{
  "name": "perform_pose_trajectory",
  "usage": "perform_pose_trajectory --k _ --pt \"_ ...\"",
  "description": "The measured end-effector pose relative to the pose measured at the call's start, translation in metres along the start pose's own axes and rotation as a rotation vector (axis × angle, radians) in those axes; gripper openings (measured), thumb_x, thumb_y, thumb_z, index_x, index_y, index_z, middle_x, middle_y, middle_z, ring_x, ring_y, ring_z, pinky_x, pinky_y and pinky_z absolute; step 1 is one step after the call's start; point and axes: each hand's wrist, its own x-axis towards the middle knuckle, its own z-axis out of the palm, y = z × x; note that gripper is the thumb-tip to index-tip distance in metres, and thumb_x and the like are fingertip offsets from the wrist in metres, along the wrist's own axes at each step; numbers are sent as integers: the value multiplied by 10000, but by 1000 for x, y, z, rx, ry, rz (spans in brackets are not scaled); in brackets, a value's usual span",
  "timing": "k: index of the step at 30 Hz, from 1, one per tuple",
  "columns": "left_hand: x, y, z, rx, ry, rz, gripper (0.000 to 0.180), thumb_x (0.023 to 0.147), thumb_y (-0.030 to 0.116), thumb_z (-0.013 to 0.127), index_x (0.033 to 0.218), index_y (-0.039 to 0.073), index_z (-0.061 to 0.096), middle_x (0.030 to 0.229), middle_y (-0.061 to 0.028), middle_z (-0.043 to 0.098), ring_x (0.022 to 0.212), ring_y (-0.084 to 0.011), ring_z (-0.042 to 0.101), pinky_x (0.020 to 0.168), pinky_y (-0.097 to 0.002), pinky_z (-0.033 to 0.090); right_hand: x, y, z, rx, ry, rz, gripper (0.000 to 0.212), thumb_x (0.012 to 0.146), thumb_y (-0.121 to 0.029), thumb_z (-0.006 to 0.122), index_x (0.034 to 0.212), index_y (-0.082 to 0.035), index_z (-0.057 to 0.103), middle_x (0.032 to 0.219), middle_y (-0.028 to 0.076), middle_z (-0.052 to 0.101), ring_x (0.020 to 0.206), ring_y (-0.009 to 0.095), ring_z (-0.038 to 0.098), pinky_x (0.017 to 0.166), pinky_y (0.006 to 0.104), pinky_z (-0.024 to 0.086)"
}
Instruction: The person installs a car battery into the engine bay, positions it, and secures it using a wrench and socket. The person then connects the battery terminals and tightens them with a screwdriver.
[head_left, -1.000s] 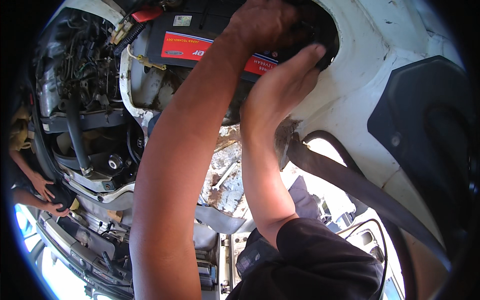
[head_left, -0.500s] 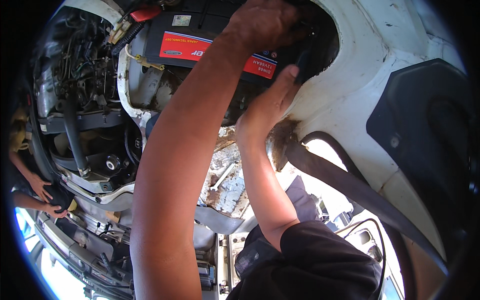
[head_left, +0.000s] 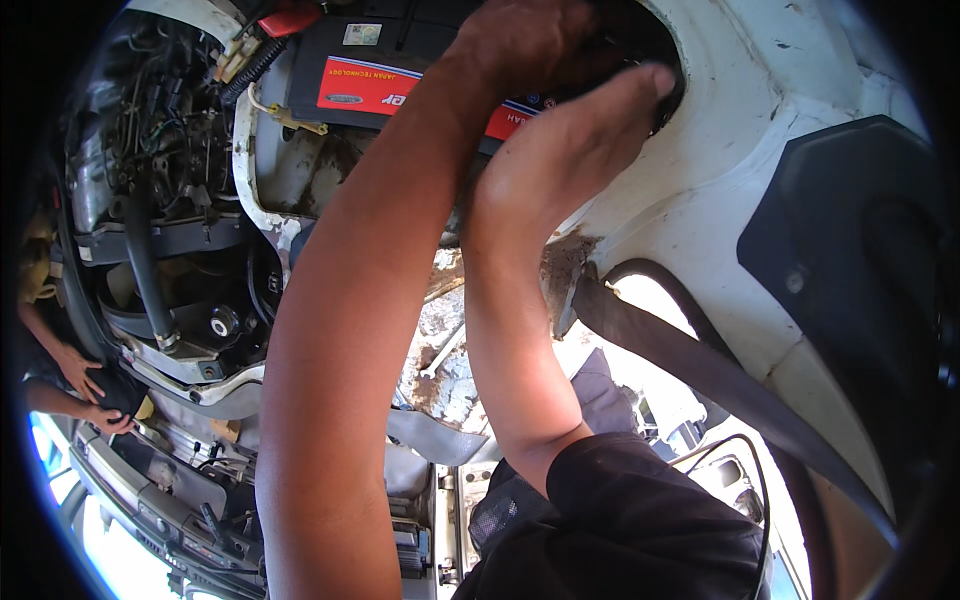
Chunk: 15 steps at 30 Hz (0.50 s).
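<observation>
A black car battery [head_left: 400, 62] with a red-and-white label sits in a recess of the white vehicle body. My left arm reaches over its front. My left hand [head_left: 530, 40] is at the battery's right end, its fingers lost in dark shadow. Close below it, my right hand [head_left: 575, 140] reaches into the same dark corner, covering the label's right end. Its thumb stretches toward the recess wall, while the other fingers are hidden. Whether either hand grips anything does not show. A combination wrench [head_left: 445, 350] lies on the rusty, paint-worn panel below, partly covered by my right forearm.
A red terminal cover [head_left: 290, 18] and a cable connector [head_left: 295, 122] are beside the battery's left end. Engine parts [head_left: 150, 150] fill the left. Another person's hands [head_left: 100, 400] rest at far left. A dark strap [head_left: 700, 365] crosses the right; a black panel [head_left: 840, 220] stands beyond.
My right hand has moved up and to the right, deeper into the dark corner, now covering more of the battery label. My left hand stays nearly in place.
</observation>
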Motion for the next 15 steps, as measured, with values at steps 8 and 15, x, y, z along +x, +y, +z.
perform_pose_trajectory --k 8,15 --pt "3 6 -2 -66 -40 -47 434 984 525 716 1188 144 756 1124 -162 766 1164 -385 693 1177 -586 436 -20 31 -22 149 106 346 728 1192 -512 296 1601 77 427 1582 240 507 1465 336 466 1240 413 314" --pt "-2 0 2 -49 25 -11 439 993 526 710 1185 133 757 1110 -160 773 1160 -394 691 1163 -589 441 -36 45 -47 109 -32 471 554 1149 -351 454 1557 21 509 1549 119 535 1345 212 530 1192 362 396"
